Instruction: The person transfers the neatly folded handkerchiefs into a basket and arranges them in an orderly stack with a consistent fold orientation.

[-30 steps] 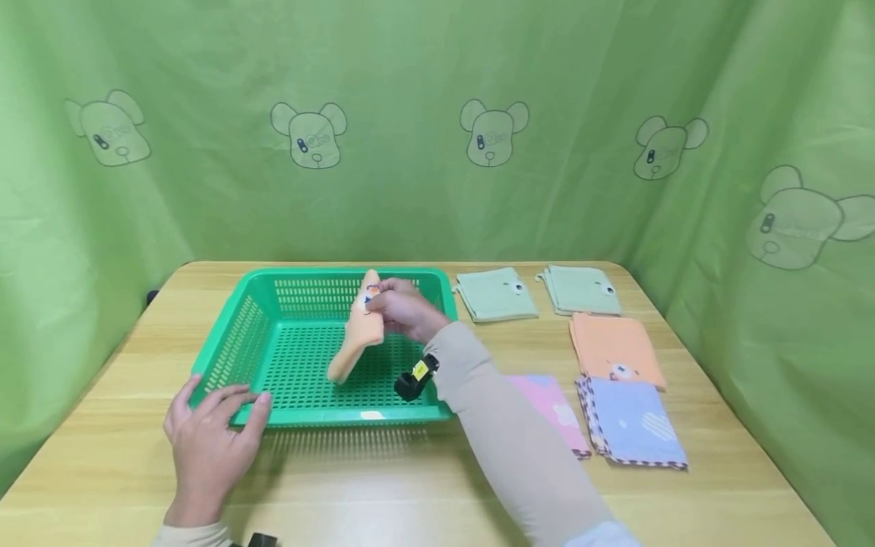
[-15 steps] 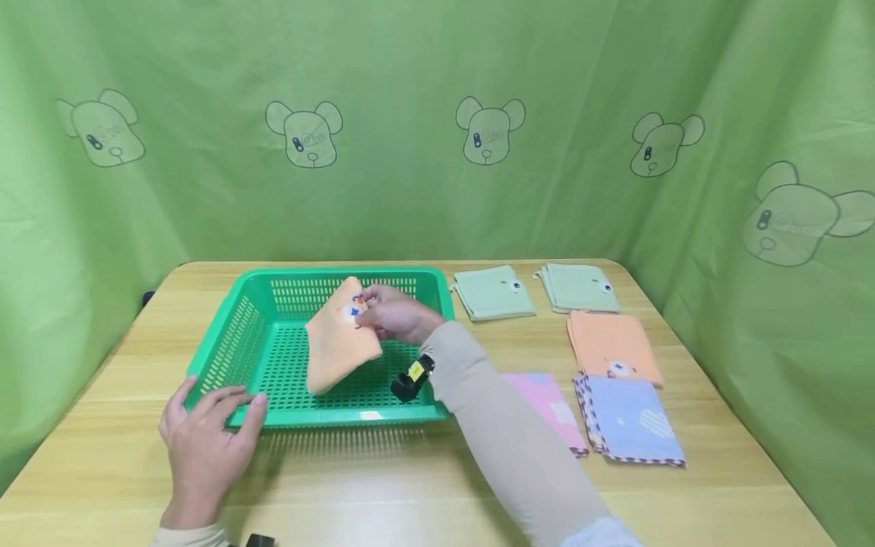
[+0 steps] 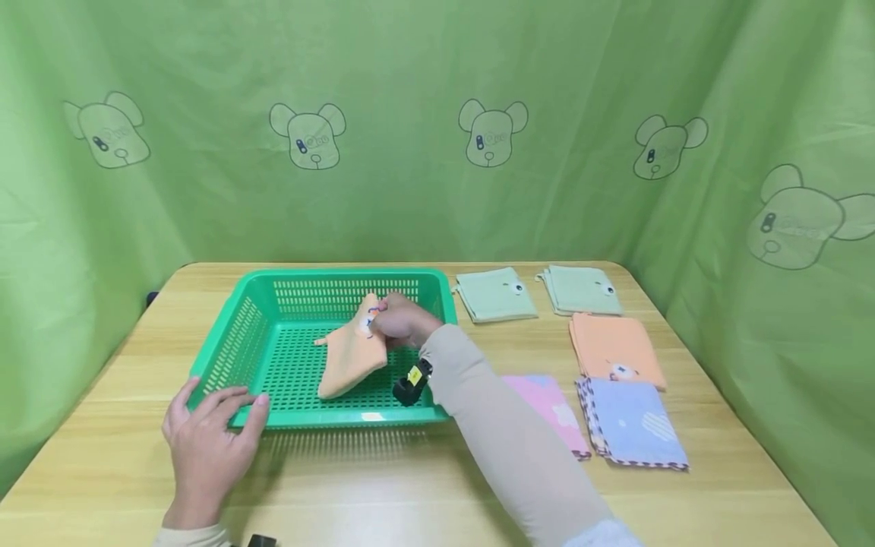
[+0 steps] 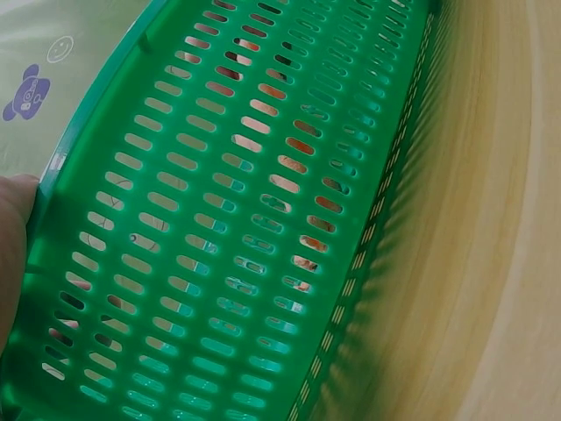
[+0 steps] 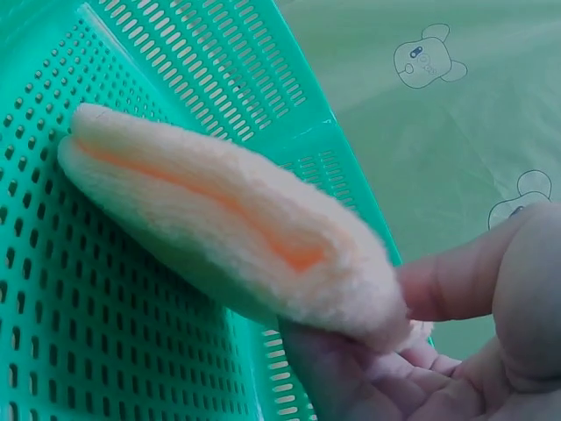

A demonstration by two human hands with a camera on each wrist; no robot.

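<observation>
An orange folded towel [image 3: 352,361] with a small animal-face patch stands tilted inside the green plastic basket [image 3: 328,416]. My right hand [image 3: 405,323] pinches it by its right side; in the right wrist view the thumb and fingers [image 5: 456,281] hold one end of the fluffy towel [image 5: 219,210]. Its lower edge is near the basket floor; contact is unclear. My left hand [image 3: 208,444] rests on the basket's near left corner, its relaxed fingers over the rim. The left wrist view shows mostly the slotted basket wall [image 4: 202,210].
Two pale green folded cloths [image 3: 497,295] lie right of the basket. Further right are another orange cloth [image 3: 615,346] and a blue cloth [image 3: 632,418] touching it. A pink cloth [image 3: 547,410] is partly hidden by my right sleeve [image 3: 513,433]. A green curtain [image 3: 403,205] surrounds the wooden table [image 3: 383,494].
The towel in my right hand has turned from a narrow upright fold to show its broad face, and now sits slightly lower in the basket. My left hand stays put.
</observation>
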